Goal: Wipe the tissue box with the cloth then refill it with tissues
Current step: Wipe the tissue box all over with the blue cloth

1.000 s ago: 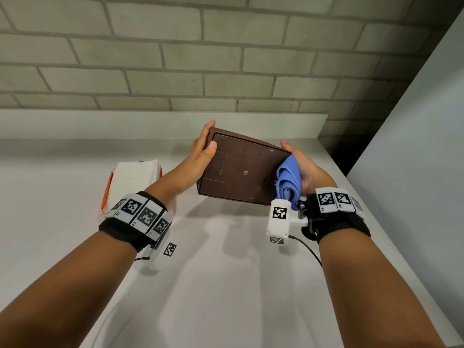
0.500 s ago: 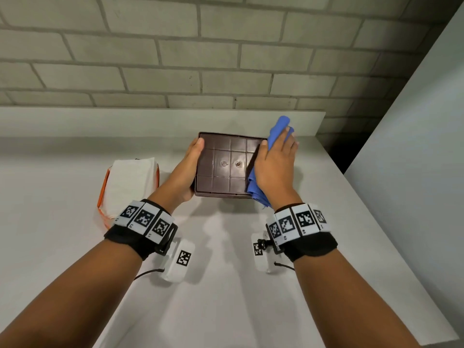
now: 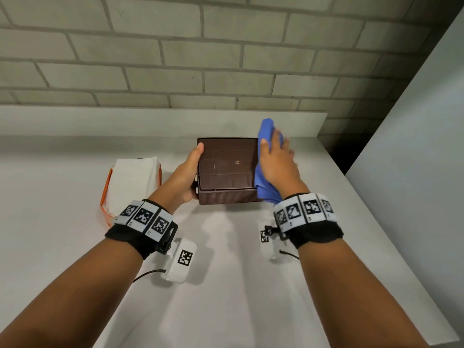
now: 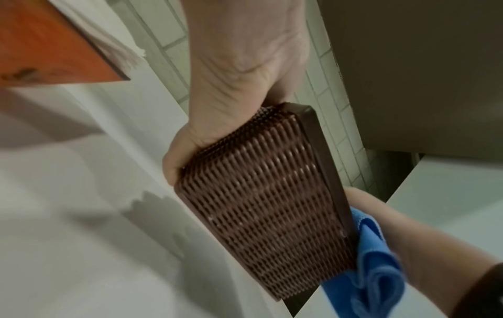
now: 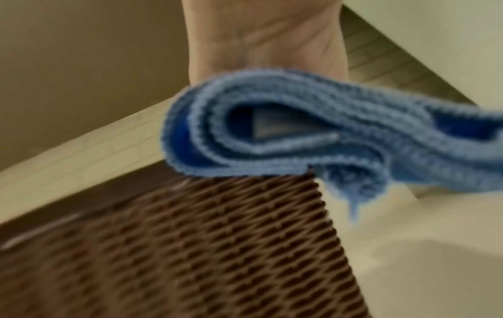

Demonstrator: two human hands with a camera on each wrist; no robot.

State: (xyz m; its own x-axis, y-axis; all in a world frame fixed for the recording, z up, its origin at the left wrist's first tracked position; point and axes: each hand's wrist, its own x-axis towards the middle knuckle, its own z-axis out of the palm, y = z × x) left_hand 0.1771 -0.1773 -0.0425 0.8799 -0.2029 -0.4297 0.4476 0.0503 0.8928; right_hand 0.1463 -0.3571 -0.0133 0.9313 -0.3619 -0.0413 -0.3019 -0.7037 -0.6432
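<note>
The brown tissue box (image 3: 226,169) sits at the middle of the white counter, its smooth gridded face turned up and its woven side (image 4: 258,193) toward me. My left hand (image 3: 190,172) grips its left end, thumb on top. My right hand (image 3: 273,156) lies flat with straight fingers and presses the folded blue cloth (image 3: 266,189) against the box's right end. The cloth (image 5: 299,129) bunches under my palm and hangs past the box's woven wall (image 5: 190,247). The white tissue pack (image 3: 133,182), in its orange-edged wrapper, lies left of the box.
A raised ledge (image 3: 150,121) and a brick wall (image 3: 226,59) close off the back of the counter (image 3: 226,285). A grey panel (image 3: 414,146) rises on the right, past the counter's right edge, with a dark gap (image 3: 334,151) at the back right corner.
The box came down from a tilt toward me to lie level. My right hand turned over onto the cloth and slid with it from the top face to the right end.
</note>
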